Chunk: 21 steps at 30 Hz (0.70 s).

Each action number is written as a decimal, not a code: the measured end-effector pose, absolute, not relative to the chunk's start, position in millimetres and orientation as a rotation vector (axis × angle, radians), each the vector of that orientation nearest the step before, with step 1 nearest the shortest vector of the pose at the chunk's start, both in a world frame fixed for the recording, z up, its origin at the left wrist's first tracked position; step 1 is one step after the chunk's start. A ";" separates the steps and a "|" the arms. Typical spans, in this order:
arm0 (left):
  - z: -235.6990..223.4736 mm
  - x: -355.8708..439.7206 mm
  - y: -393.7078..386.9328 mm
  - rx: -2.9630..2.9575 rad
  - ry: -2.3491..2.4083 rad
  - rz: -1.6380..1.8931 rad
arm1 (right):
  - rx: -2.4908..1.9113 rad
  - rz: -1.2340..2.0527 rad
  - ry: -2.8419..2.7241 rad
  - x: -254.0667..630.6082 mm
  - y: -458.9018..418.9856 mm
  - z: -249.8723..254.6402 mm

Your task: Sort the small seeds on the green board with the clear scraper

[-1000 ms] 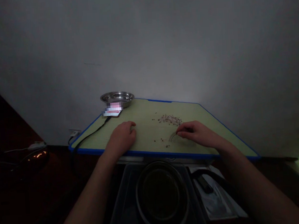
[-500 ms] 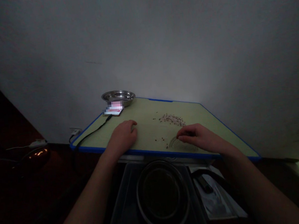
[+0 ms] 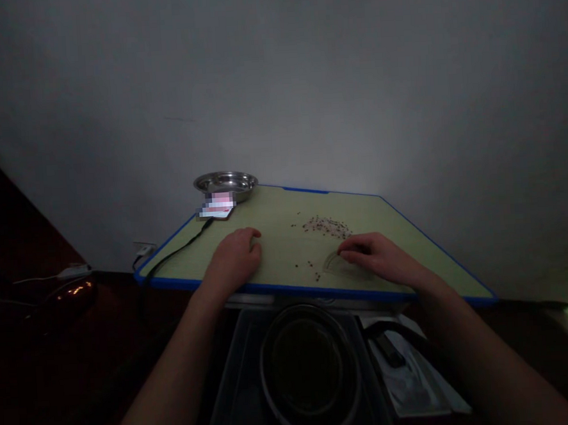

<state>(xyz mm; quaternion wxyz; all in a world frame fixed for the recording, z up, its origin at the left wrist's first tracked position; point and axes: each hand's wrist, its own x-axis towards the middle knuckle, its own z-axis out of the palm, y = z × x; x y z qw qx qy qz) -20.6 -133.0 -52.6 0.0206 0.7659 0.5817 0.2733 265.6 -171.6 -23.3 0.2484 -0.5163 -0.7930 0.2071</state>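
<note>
My right hand is closed in a pinch on the rim of a clear curved piece, which looks like transparent plastic with fine marks along its arc; much of it is hard to make out in the dim light. Just beyond these fingers lies a spread heap of small dark beans and pale grains. A few loose dark beans are scattered left of the clear piece. My left hand rests on the table's left half with fingers loosely bent, thumb and forefinger apart, and nothing visible in it.
The pale table has blue edging and meets a grey wall. A steel basin stands at its back left corner, behind a lit phone with a black cable. Below the front edge is a dark round container.
My right hand has shifted slightly, and the clear piece has moved a little to the right and away from the front edge. My left hand has stayed in place.
</note>
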 end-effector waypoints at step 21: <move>-50.2 -19.8 -135.3 2.359 1.814 0.832 | -1.338 0.706 -2.186 263.0 -178.4 -20.5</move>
